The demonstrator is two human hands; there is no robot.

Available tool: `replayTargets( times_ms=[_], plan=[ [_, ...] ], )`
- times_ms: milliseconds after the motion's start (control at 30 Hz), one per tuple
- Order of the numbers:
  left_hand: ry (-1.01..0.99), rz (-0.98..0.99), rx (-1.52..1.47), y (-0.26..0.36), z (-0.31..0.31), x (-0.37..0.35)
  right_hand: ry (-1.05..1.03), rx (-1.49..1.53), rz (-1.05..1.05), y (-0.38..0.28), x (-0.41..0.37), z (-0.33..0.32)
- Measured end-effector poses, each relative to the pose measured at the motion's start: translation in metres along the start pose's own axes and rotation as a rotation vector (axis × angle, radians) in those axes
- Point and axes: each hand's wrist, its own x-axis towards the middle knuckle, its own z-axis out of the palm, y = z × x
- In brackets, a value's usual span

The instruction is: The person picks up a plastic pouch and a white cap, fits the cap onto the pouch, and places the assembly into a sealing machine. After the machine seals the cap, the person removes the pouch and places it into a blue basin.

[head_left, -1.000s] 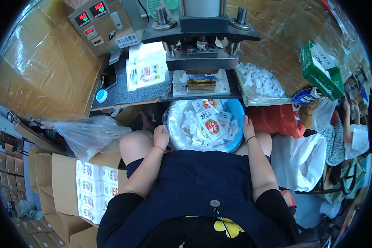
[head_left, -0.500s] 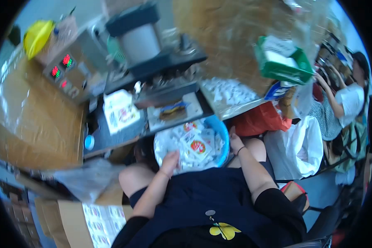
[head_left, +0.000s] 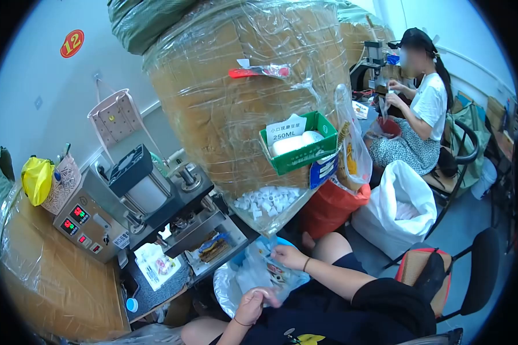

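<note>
A clear plastic bag (head_left: 260, 275) with printed pouches showing through it lies across my lap, over the blue basin (head_left: 283, 242). My right hand (head_left: 290, 257) is closed on the upper edge of the bag, fingers pinched together. Lower down, my left hand (head_left: 252, 305) has its fingers curled at the bag's near edge, thumb side towards the plastic. Clear film also drapes over the basin's left side, hiding much of the inside.
A heat press machine (head_left: 147, 187) with a lit control box (head_left: 82, 227) stands at left. White plastic spouts (head_left: 270, 201) lie beneath a green box (head_left: 302, 155). A white sack (head_left: 394, 213) and a red bag (head_left: 331, 213) stand right; a seated person (head_left: 423, 109) works beyond.
My view has swung up and right. My right hand has come from the basin's right side onto the clear bag, and both hands are now closer together.
</note>
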Motion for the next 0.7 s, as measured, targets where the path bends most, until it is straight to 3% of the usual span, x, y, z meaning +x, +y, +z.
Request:
replayTargets(
  times_ms=[33, 67, 133, 167, 233, 267, 333, 367, 467, 533, 633, 700],
  plan=[
    [0.024, -0.037, -0.107, -0.013, -0.007, -0.003, -0.04, -0.128, -0.151, -0.019, -0.005, -0.008],
    [0.116, -0.051, -0.038, -0.021, -0.013, -0.005, -0.132, -0.233, -0.163, -0.048, -0.012, -0.018],
    [0.218, -0.028, 0.593, -0.057, -0.039, -0.005, -0.2, -0.558, -0.445, -0.086, -0.026, -0.021],
    [0.214, 0.038, 0.81, -0.046, -0.028, 0.0, -0.236, -0.721, -0.584, -0.103, -0.032, -0.02],
    [0.204, 0.174, 1.242, -0.007, 0.005, 0.011, -0.366, -0.716, -0.635, -0.134, -0.047, 0.001],
    [0.051, 0.314, 1.332, -0.013, -0.005, 0.006, -0.347, -0.615, -0.746, -0.127, -0.054, 0.017],
    [0.021, 0.199, 1.124, -0.055, -0.036, -0.009, -0.31, -0.404, -0.962, -0.111, -0.067, 0.047],
    [0.007, 0.141, 1.021, -0.068, -0.047, -0.012, -0.248, -0.319, -0.85, -0.112, -0.061, 0.05],
    [0.198, 0.301, 1.021, -0.078, -0.05, -0.005, -0.154, -0.127, -0.456, -0.108, -0.041, 0.051],
    [0.426, 0.099, 0.791, -0.097, -0.053, -0.003, -0.198, -0.086, -0.123, -0.074, -0.023, 0.054],
    [0.449, -0.267, 0.186, -0.092, -0.06, -0.008, -0.46, -0.303, -0.101, -0.054, -0.022, 0.059],
    [0.381, -0.431, -0.153, -0.077, -0.064, -0.012, -0.394, -0.488, -0.133, -0.076, -0.034, 0.057]
  ],
)
